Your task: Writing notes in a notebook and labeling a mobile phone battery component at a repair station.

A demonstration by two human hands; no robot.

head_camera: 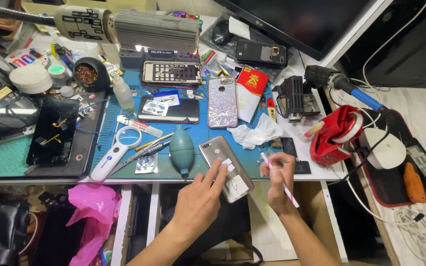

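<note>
Gold phone (225, 166) lies face down at the front edge of the bench (316, 173), on the blue mat (198, 133), tilted with its lower end toward me. I see my left hand (199, 199) resting two spread fingertips on its lower back, pressing rather than pinching. My right hand (278, 181) hovers just right of the phone, its grip pinched on a thin pink-and-white stick (278, 176). A teal dust blower (182, 148) stands just left.

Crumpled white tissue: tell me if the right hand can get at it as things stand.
Probably yes. The crumpled white tissue lies uncovered just beyond the right hand, nothing between them, but that hand holds a pink-and-white striped stick.
</note>
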